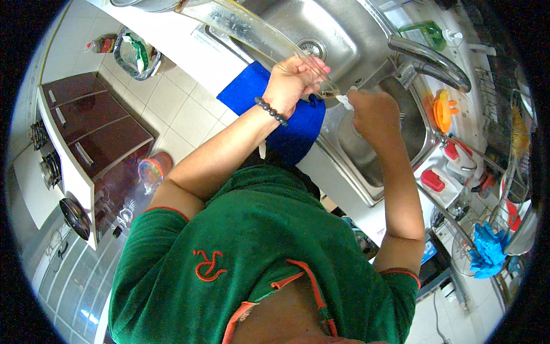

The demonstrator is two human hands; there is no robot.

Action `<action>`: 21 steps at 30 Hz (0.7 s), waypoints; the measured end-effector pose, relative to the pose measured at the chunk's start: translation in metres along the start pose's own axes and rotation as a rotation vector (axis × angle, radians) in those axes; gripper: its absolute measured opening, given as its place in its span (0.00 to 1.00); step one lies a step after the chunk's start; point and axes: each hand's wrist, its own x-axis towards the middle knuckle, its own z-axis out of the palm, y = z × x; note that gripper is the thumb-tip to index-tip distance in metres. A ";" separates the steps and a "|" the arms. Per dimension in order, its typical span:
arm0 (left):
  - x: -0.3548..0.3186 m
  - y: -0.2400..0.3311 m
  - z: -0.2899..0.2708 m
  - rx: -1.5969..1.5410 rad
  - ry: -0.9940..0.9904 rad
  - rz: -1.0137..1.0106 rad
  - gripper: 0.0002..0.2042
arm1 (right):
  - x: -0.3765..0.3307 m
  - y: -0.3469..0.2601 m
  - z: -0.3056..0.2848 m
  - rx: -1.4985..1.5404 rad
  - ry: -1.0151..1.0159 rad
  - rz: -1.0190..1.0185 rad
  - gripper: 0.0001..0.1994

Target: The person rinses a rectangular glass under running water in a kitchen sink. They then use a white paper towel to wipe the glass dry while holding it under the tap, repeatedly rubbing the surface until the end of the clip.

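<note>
A long, curved clear strip (246,26) with yellowish edges slants over the large sink basin (349,40), its near end between my two hands. My left hand (292,80), with a dark bead bracelet on its wrist, is closed round the strip near that end. My right hand (375,112) pinches a small white wad (345,101), perhaps tissue or cloth, against or right beside the strip's end. How far the wad reaches inside my fingers is hidden. Bright blue fabric (298,135) hangs at my waist beneath my left hand.
A small sink basin (358,152) lies below my right hand, with a metal faucet (429,57) beyond. Around the right counter are a green bottle (427,35), an orange item (444,112) and blue gloves (488,249). Dark cabinets (86,123) stand left; a bin (137,54) is on the floor.
</note>
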 end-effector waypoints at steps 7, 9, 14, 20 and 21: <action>-0.001 0.000 0.000 0.006 -0.030 0.024 0.05 | 0.005 0.003 0.000 0.130 -0.136 0.106 0.04; 0.002 -0.007 -0.002 0.090 -0.048 0.044 0.05 | 0.005 0.001 0.003 0.034 -0.152 -0.006 0.04; 0.009 -0.011 0.000 0.101 -0.092 0.078 0.05 | 0.007 -0.003 0.011 0.067 -0.154 -0.021 0.04; 0.016 -0.018 -0.009 0.126 -0.228 0.088 0.04 | 0.006 0.006 0.022 0.204 -0.098 -0.018 0.08; 0.017 -0.019 -0.010 0.156 -0.242 -0.006 0.04 | 0.006 0.006 0.020 0.229 -0.113 -0.014 0.08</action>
